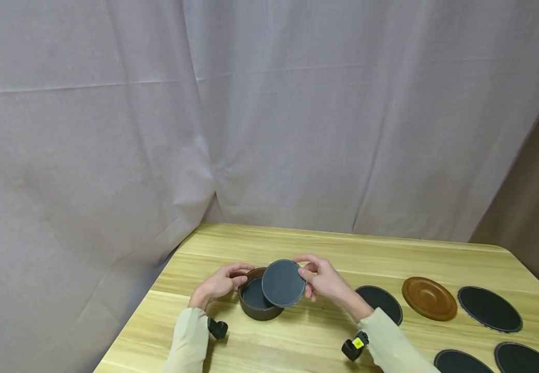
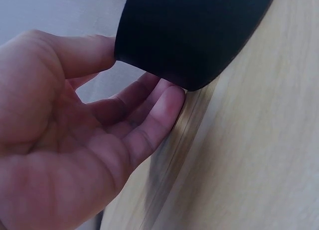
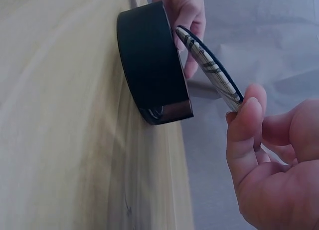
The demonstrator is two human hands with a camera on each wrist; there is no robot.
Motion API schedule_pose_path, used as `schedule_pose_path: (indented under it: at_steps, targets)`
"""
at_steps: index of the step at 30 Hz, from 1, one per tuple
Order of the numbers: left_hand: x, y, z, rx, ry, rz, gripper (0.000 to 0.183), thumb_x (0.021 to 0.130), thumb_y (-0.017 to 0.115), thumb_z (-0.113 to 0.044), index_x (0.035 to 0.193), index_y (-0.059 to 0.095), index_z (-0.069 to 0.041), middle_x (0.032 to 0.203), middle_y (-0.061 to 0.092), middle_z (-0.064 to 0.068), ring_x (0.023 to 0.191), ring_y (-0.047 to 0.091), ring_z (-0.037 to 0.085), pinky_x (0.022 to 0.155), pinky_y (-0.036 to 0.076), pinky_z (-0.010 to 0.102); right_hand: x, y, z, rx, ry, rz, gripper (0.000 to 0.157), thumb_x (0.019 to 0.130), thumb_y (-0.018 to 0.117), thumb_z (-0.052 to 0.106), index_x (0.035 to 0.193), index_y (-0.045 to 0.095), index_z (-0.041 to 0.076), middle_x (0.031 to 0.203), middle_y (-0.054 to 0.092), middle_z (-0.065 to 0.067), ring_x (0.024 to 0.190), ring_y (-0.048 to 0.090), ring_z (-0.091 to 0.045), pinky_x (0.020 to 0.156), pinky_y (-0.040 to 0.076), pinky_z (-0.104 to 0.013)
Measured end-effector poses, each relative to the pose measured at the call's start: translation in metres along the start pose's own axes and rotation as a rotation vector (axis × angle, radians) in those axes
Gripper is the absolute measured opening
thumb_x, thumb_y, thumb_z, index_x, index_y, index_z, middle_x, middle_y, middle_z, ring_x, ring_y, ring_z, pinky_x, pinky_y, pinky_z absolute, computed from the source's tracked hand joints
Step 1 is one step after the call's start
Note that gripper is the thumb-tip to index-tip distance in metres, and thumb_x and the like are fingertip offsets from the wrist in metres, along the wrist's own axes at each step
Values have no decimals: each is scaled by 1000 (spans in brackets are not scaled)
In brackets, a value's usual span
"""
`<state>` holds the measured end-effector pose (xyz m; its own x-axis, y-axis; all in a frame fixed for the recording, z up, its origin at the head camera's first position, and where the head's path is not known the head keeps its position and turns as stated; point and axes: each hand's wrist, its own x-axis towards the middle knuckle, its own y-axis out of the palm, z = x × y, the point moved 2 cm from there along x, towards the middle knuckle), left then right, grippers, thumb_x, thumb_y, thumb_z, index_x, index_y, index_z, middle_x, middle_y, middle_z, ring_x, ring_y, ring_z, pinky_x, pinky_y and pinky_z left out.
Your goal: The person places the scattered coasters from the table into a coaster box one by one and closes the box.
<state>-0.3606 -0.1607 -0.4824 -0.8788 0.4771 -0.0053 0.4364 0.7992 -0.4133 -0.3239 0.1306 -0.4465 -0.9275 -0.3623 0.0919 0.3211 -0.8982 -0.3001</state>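
Note:
A round dark coaster is pinched at its right edge between the thumb and fingers of my right hand. It is tilted above a round brown box, overlapping the box's right side in the head view. The right wrist view shows a light, dark-striped pattern on the coaster's other face. My left hand holds the box by its left side, thumb at the rim and fingers along the wall. A dark round surface shows inside the box.
To the right on the wooden table lie several dark round coasters and a brown round lid. A grey curtain hangs behind the table's far edge and down its left side.

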Motion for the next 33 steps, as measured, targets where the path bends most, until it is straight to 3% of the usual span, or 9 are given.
schedule_pose_path:
  at_steps: [8,23,33]
  targets:
    - [0,1,-4,-12,-5,-9,38,100,53,-9,137,56,-11,134,58,23,112,62,27,83,56,32,7,14,2,61,0,7,38,100,50,3,138,48,0,92,63,-18,51,62,-18,51,57,-47]
    - [0,0,-5,-7,-8,-18,36,100,53,-8,136,58,-12,133,59,21,111,61,25,83,55,32,16,37,-5,160,57,42,40,100,49,1,139,43,-3,88,61,-17,55,65,-16,55,59,-34]
    - [-2,0,-3,-9,-1,-14,36,100,54,-9,136,57,-10,133,59,24,110,63,25,83,56,33,16,48,-4,150,74,80,38,99,52,2,136,46,-3,83,62,-15,56,66,-15,58,61,-37]
